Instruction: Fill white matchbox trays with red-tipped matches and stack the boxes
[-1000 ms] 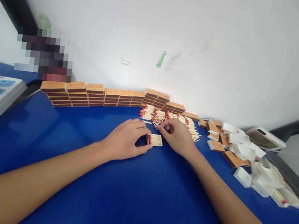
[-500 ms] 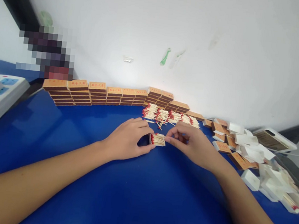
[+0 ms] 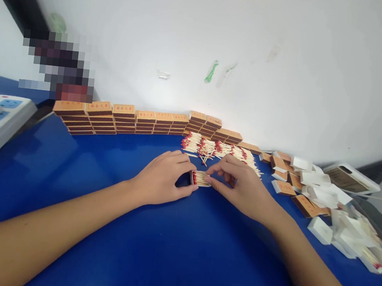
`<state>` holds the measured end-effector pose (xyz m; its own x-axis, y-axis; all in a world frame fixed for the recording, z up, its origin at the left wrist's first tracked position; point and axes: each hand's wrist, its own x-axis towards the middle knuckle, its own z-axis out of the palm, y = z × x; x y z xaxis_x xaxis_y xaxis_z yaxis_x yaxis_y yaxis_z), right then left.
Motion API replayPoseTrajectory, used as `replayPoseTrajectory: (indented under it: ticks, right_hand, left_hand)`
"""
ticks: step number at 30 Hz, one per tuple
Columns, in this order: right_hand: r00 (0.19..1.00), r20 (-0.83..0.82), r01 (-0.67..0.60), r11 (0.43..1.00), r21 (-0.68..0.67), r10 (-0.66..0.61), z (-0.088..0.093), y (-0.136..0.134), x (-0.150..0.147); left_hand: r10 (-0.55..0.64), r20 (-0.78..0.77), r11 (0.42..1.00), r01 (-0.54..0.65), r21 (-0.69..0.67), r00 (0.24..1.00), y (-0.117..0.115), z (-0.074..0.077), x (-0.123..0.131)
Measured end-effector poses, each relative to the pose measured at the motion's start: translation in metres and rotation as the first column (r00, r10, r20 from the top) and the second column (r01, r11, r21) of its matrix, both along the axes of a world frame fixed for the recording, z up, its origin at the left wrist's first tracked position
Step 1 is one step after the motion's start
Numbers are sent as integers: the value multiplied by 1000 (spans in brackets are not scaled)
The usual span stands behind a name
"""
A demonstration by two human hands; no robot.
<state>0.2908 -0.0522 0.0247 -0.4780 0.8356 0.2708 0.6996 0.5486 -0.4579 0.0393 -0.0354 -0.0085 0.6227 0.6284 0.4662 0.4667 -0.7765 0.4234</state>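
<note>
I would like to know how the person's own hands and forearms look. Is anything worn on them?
The left hand and right hand are bare, without gloves. No sleeve covers the visible left forearm or right forearm. No watch or ring can be seen.

Two hands (image 3: 163, 178), one held tray (image 3: 203, 186), one power strip (image 3: 14, 117), matches (image 3: 193, 142) and matchboxes (image 3: 124, 109) too many to count

The blue table (image 3: 165, 254) bears stacked matchboxes (image 3: 123, 120), loose matches (image 3: 193, 142) and jumbled white trays (image 3: 320, 229).
</note>
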Motion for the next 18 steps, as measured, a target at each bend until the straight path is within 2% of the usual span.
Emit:
replayPoseTrajectory:
  ticks: [3,5,7,9,11,15,18]
  right_hand:
    - [1000,-21,-24,1000,-14,24,-3,0,-1]
    - [999,-50,20,1000,-15,-21,-7,5,-2]
    - [982,-101,159,987,-2,-158,-12,13,-4]
    - [938,-131,323,946,-9,-322,-17,22,-8]
    - [898,-118,422,906,-43,-424,-21,30,-13]
    - [883,-79,454,885,-103,-462,-25,38,-20]
    - [888,-75,450,891,-65,-454,-28,40,-19]
  left_hand:
    - [-4,4,1000,4,10,1000,1,0,0]
    - [-5,3,1000,5,14,1000,1,0,0]
    - [-4,-6,1000,4,13,1000,1,-1,0]
    - [-5,-15,1000,6,10,1000,1,-1,0]
    - [-2,-19,1000,2,5,1000,1,-1,0]
    - [8,-25,1000,-9,-7,1000,1,0,0]
    - [5,-32,1000,-5,-7,999,1,0,1]
